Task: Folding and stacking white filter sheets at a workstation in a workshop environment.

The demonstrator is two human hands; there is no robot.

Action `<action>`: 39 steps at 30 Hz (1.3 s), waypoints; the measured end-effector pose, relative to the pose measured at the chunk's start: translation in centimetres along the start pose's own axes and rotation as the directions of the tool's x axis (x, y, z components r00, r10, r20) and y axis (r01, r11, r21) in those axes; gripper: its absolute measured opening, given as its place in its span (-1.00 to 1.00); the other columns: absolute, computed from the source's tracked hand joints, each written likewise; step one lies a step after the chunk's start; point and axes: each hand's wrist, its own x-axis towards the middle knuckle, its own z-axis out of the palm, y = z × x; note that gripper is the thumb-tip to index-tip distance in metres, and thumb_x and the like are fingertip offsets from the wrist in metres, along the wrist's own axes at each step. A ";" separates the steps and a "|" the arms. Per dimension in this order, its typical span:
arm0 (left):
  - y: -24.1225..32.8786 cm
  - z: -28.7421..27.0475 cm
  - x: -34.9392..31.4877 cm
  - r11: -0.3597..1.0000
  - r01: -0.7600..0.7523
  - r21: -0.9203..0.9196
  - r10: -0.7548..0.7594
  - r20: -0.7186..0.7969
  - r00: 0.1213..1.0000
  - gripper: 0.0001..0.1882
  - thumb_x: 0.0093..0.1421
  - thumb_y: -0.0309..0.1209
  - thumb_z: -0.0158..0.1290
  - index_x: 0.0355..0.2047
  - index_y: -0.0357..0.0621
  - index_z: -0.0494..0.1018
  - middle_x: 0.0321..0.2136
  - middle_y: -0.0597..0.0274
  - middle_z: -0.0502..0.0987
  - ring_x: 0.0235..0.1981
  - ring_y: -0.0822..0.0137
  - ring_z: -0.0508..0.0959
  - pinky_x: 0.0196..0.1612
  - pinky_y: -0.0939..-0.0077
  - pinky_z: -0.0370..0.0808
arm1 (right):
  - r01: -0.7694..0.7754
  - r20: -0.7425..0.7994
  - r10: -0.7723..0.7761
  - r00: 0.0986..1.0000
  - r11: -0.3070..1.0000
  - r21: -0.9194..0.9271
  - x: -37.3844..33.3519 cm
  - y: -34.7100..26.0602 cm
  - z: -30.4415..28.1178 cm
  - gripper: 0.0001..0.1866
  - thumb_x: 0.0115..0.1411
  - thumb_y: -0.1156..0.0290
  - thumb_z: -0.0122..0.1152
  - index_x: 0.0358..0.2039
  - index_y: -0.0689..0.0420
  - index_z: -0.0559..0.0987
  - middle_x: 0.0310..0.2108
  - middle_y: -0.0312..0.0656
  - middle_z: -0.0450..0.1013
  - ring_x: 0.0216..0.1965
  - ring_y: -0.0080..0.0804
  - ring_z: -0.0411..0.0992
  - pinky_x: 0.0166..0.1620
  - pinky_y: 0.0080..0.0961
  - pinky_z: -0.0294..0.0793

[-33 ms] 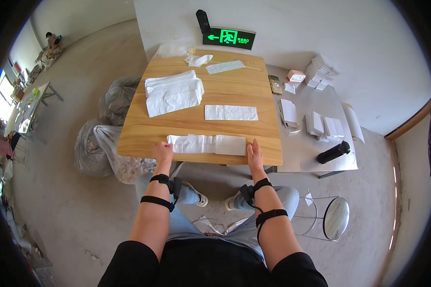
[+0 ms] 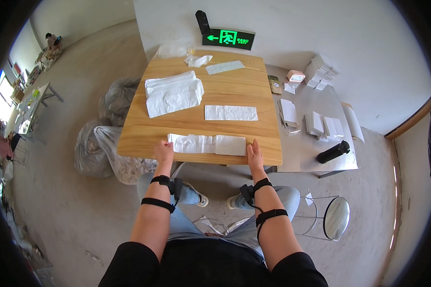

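A long, crinkled white plastic sheet [image 2: 192, 143] lies along the near edge of the wooden table [image 2: 177, 126]. A smoother, flat white piece [image 2: 231, 145] forms its right part; whether it is a separate card or a fold I cannot tell. At the left end, my left hand [image 2: 164, 150] is closed with its fingers curled, pinching the sheet's edge. My right hand [image 2: 255, 153] rests on its side against the right end, fingers stretched out and holding nothing. Beyond them lie another white strip [image 2: 231, 113] and a stack of white plastic sheets [image 2: 174, 93].
A pale strip [image 2: 225, 67] and crumpled plastic [image 2: 198, 60] lie at the table's back. On the metal table [image 2: 297, 160] to the right are white card stacks [image 2: 315, 124], a phone [image 2: 275, 84] and a black bottle [image 2: 333, 152]. Filled plastic bags [image 2: 92, 148] stand left; a stool [image 2: 335, 218] stands right.
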 end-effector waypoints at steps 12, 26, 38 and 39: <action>18.9 2.4 -10.5 0.756 -0.563 -0.334 0.557 -0.122 0.821 -0.64 0.08 -0.51 0.11 -0.08 -0.11 0.35 -0.42 0.01 0.55 -0.36 -0.05 0.55 -0.33 0.13 0.47 | -0.400 0.303 0.262 0.916 0.645 0.651 -0.3 -7.5 -0.2 -0.52 0.25 0.23 0.13 0.05 0.26 0.30 -0.28 -0.07 0.45 -0.24 -0.38 0.46 -0.24 -0.47 0.49; 13.4 2.1 -9.8 0.753 -0.630 -0.189 0.627 -0.081 0.774 -0.21 -0.16 -0.63 0.08 0.17 -0.12 0.16 0.15 -0.02 0.26 0.24 -0.01 0.17 0.29 0.11 0.07 | -0.374 0.217 0.305 0.927 0.728 0.575 4.0 -5.9 -5.4 -0.60 0.07 0.66 0.12 -0.04 0.27 0.32 -0.35 -0.18 0.44 -0.38 -0.44 0.46 -0.34 -0.53 0.51; 10.2 4.7 -7.6 0.679 -0.672 -0.295 0.724 0.116 0.680 -0.42 -0.03 -0.55 -0.08 0.09 -0.04 0.31 0.17 0.17 0.30 0.27 0.09 0.16 0.31 0.07 0.03 | -0.400 0.076 0.401 0.913 0.842 0.363 4.1 -0.9 -8.9 -0.60 0.08 0.59 0.13 -0.03 0.20 0.34 -0.29 -0.17 0.44 -0.32 -0.39 0.46 -0.33 -0.46 0.50; 10.3 4.7 -7.7 0.671 -0.677 -0.301 0.730 0.111 0.674 -0.44 -0.01 -0.52 -0.06 0.09 -0.04 0.32 0.17 0.17 0.30 0.27 0.09 0.16 0.31 0.06 0.03 | -0.397 0.045 0.406 0.913 0.855 0.333 4.2 0.0 -9.1 -0.60 0.08 0.59 0.13 -0.03 0.19 0.35 -0.29 -0.17 0.44 -0.32 -0.39 0.46 -0.34 -0.46 0.49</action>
